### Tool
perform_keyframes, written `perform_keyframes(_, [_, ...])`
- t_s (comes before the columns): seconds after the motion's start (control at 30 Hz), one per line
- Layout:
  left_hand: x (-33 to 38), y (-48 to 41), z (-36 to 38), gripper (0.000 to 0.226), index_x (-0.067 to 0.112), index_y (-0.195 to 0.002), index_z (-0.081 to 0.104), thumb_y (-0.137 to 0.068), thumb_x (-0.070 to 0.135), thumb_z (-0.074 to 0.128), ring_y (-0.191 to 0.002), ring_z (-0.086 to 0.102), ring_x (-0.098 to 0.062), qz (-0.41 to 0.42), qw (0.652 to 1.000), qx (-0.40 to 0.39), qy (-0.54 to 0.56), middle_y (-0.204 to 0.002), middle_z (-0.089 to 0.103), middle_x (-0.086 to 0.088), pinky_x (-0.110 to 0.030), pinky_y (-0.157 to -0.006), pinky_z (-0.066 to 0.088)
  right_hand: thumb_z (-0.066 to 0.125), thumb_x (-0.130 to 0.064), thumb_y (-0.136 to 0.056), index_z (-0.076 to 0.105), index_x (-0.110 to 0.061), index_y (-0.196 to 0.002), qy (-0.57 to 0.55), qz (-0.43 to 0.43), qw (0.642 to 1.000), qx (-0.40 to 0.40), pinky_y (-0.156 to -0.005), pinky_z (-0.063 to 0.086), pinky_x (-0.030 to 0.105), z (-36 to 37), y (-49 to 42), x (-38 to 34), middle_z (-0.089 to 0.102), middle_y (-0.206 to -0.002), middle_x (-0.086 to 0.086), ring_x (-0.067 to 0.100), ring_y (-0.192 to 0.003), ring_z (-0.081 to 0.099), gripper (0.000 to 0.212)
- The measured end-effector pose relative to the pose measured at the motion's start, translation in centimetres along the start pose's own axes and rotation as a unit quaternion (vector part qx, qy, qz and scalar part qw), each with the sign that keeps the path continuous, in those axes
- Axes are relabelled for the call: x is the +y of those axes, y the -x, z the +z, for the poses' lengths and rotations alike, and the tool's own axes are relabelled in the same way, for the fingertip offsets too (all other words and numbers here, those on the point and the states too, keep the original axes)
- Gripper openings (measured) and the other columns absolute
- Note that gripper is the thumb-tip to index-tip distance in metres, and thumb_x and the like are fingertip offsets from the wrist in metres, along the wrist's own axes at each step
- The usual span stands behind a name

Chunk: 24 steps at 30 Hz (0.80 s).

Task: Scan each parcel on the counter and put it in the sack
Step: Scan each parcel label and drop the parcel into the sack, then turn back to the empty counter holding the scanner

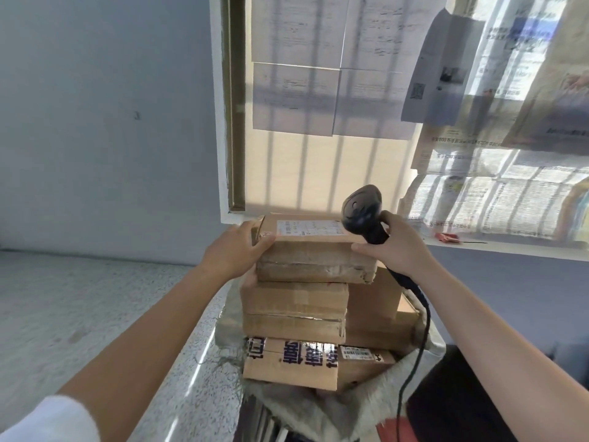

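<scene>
Counter (178,362): speckled slab, 8 o'clock of the sack.
Sack (322,409): 6 o'clock, mouth open, boxes piled above its rim.
Top box (312,253): on that pile, long axis 9-to-3, between both hands.
Left hand (236,253): curled round its 9 o'clock end.
Right hand (395,247): grips the scanner (361,212), thumb at the 3 o'clock end.
Obstacle: the high pile looks unsteady.

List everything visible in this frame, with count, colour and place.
top parcel: one, brown, on top of the stack
other parcels: at least three, brown, stacked in the sack's mouth
sack: one, grey, bottom centre
scanner: one, black, by top parcel's right end
cable: one, black, hanging from scanner
counter: one, speckled grey, left
papers: several, white, on window
newspapers: several, printed, window's right
left hand: one, grips top parcel's left end
right hand: one, grips scanner
</scene>
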<state>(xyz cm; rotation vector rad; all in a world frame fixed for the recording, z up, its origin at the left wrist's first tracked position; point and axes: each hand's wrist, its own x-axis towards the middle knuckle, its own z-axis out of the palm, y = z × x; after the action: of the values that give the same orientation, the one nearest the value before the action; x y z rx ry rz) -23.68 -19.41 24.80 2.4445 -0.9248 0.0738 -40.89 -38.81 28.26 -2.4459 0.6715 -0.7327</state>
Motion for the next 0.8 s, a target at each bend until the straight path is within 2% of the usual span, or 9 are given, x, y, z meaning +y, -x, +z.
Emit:
perform_keyframes(0.2, [-2.3, 2.6, -0.5, 0.068, 0.018, -0.146, 0.026, -0.092, 0.056, 0.041, -0.134, 0.036, -0.023, 0.018, 1.0, 0.016, -0.004, -0.149, 0.031, -0.008, -0.04, -0.103, 0.036, 0.075, -0.037, -0.073, 0.05, -0.014, -0.122, 0.03, -0.046, 0.998, 0.002, -0.081, 0.034, 0.026, 0.0, 3.4, -3.2, 0.053, -0.121, 0.003, 0.014, -0.097, 0.046, 0.06])
perform_keyframes(0.4, [-6.2, 4.6, -2.1, 0.072, 0.017, -0.146, 0.026, -0.089, 0.056, 0.046, -0.133, 0.037, -0.02, 0.05, 0.998, 0.033, -0.015, -0.148, 0.033, -0.005, -0.039, -0.102, 0.038, 0.074, -0.043, -0.072, 0.053, -0.017, -0.116, 0.046, -0.087, 0.994, -0.04, -0.079, 0.037, 0.026, 3.3, 5.7, -8.1, 0.054, -0.109, -0.004, 0.013, -0.097, 0.05, 0.055])
perform_keyframes(0.53, [-11.6, 6.0, -4.8, 0.071, 0.016, -0.146, 0.027, -0.089, 0.054, 0.048, -0.133, 0.035, -0.019, 0.051, 0.998, 0.039, -0.021, -0.147, 0.034, -0.005, -0.036, -0.104, 0.036, 0.075, -0.04, -0.072, 0.053, -0.019, -0.103, 0.048, -0.098, 0.993, -0.051, -0.066, 0.035, 0.025, 7.6, 5.9, -12.4, 0.056, -0.1, -0.002, 0.016, -0.09, 0.052, 0.043])
perform_keyframes(0.67, [-18.2, 7.3, -8.3, 0.071, 0.015, -0.145, 0.03, -0.089, 0.051, 0.052, -0.134, 0.034, -0.019, 0.048, 0.997, 0.047, -0.032, -0.146, 0.035, -0.004, -0.033, -0.106, 0.03, 0.074, -0.035, -0.073, 0.053, -0.017, -0.112, 0.021, -0.095, 0.994, -0.048, -0.074, 0.034, 0.025, 12.7, 6.5, -16.7, 0.053, -0.1, -0.004, 0.013, -0.09, 0.048, 0.047])
perform_keyframes(0.8, [-24.3, 8.8, -11.1, 0.071, 0.014, -0.146, 0.027, -0.09, 0.052, 0.049, -0.137, 0.029, -0.019, 0.051, 0.995, 0.024, -0.086, -0.148, 0.031, -0.005, -0.031, -0.109, 0.026, 0.075, -0.037, -0.07, 0.054, -0.014, -0.111, 0.006, -0.065, 0.997, -0.051, -0.076, 0.038, 0.027, 18.6, 6.5, -20.2, 0.059, -0.107, 0.002, 0.015, -0.092, 0.051, 0.052])
